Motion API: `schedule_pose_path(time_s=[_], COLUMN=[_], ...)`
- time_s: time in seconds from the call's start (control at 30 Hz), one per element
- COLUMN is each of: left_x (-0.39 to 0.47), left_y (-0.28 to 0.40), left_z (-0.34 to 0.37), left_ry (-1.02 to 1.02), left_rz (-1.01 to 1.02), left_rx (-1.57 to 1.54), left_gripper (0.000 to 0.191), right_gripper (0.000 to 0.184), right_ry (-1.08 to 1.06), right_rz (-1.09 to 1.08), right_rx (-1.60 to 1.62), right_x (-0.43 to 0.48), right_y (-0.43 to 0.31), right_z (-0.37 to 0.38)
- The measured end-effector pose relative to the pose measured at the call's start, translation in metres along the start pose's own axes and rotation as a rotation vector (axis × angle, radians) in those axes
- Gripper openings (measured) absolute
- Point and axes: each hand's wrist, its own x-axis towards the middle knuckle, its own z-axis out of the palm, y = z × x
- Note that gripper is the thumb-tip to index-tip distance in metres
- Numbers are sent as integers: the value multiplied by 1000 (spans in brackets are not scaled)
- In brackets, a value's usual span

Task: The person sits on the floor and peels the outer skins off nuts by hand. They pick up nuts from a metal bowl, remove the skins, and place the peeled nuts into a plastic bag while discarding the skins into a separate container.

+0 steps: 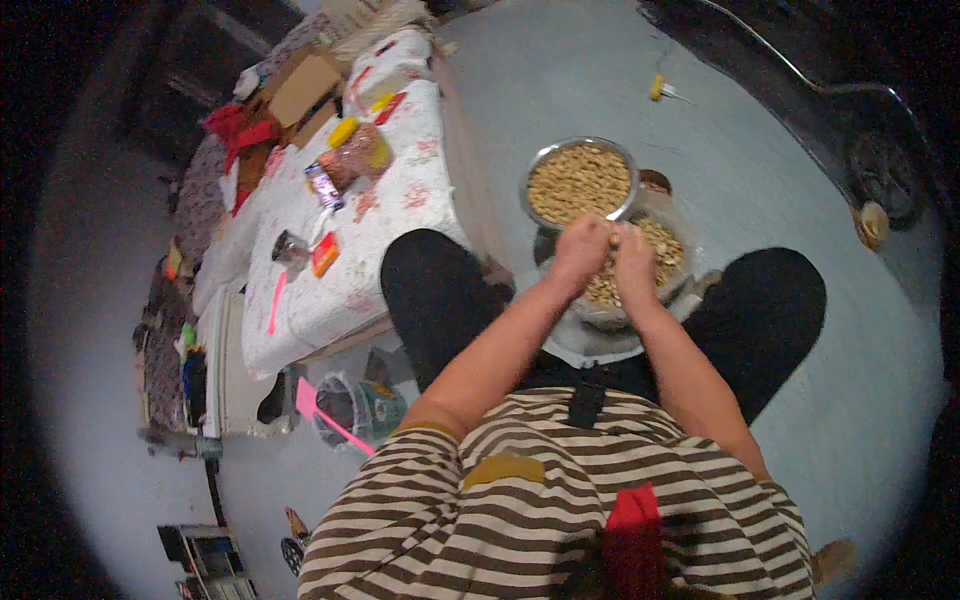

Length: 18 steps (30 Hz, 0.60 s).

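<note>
My left hand (581, 251) and my right hand (635, 259) meet fingertip to fingertip in front of me, pinching a small tan piece that looks like a peanut; blur hides its details. Just beyond them stands a round metal bowl (634, 176) full of unshelled peanuts (577, 180). Beneath my hands, a second container holds pale peanut shells or pieces (664, 247), partly hidden by my hands and wrists. Whitish plastic (592, 343) lies around its near side, between my knees.
At left a table with a white floral cover (360, 247) bears a yellow-lidded jar (364, 146), a phone (324, 186), a glass (290, 251) and an orange box (325, 255). Below it stand a lined bin (382, 409) and a pink fly swatter (337, 424). A yellow-handled tool (658, 88) lies on the floor.
</note>
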Motion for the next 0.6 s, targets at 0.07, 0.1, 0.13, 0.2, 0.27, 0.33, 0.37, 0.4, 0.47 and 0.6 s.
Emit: schedule_pose_path(time_s=[0.07, 0.1, 0.13, 0.2, 0.27, 0.33, 0.37, 0.4, 0.47, 0.6], left_x=[3, 7, 6, 4, 3, -1, -3, -4, -8, -12], left_y=[-2, -2, -4, -5, -3, 1, 3, 5, 6, 1], left_z=[-8, -9, -10, -11, -12, -13, -13, -14, -11, -5], left_ry=[-97, -114, -90, -113, -122, -133, -116, -100, -90, -128], left_rz=[-113, -128, -140, -172, -144, -97, -106, -114, -87, 63], left_rx=[-106, -221, -203, -426, -394, -359, -280, -200, -146, -149], left_gripper=[23, 19, 16, 18, 18, 17, 17, 18, 20, 14], right_gripper=[31, 30, 28, 30, 29, 27, 27, 26, 26, 24], right_ry=[-51, -84, -124, -189, -204, -241, -230, -223, -226, -228], right_rz=[20, 189, 288, 362, 457, 524, 553, 578, 599, 653], right_rx=[79, 180, 188, 278, 308, 373, 384, 402, 488, 492], right_x=[-1, -1, 0, -4, -4, -3, -1, 1, 5, 12], right_y=[-4, -7, -11, -18, -24, -25, -24, -22, -15, -3], right_z=[0, -1, -2, -5, -7, -9, -10, -11, -13, -19])
